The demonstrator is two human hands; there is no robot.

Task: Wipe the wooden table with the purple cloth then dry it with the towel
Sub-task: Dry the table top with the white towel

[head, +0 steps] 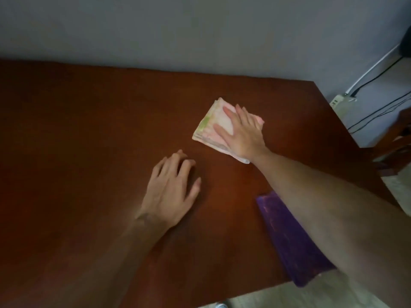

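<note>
1. Head view: the towel (211, 124), folded into a pink and green pad, is being pressed flat on the worktop (89, 118) under the right hand (241, 134), toward the far right corner.
2. The right fingers (229, 113) are being held spread and flat across the pad; nothing is being pinched, only pressed down.
3. The left hand (171, 192) is being rested on bare wood near the middle, its fingers (178, 162) loosely curled and slightly apart, with nothing held; it is lying near the towel but not touching it.
4. The cloth (287, 236) is lying folded at the near right edge, partly hidden beneath the right forearm and apart from both hands, so the wet wipe is judged to be over and the drying to be under way.
5. For the drying to be done well, the palm is best kept flat so that the pad is being pushed as one piece and its folds are not being rolled up.
6. Overlapping straight strokes are advised, being run from the far edge by the wall (200, 30) toward the near edge, so that no strip is being missed.
7. Whether damp patches are remaining cannot be told in this dim light; the large left half is judged to need covering.
8. The left hand is best used as a brace while the far corners are being reached.
</note>
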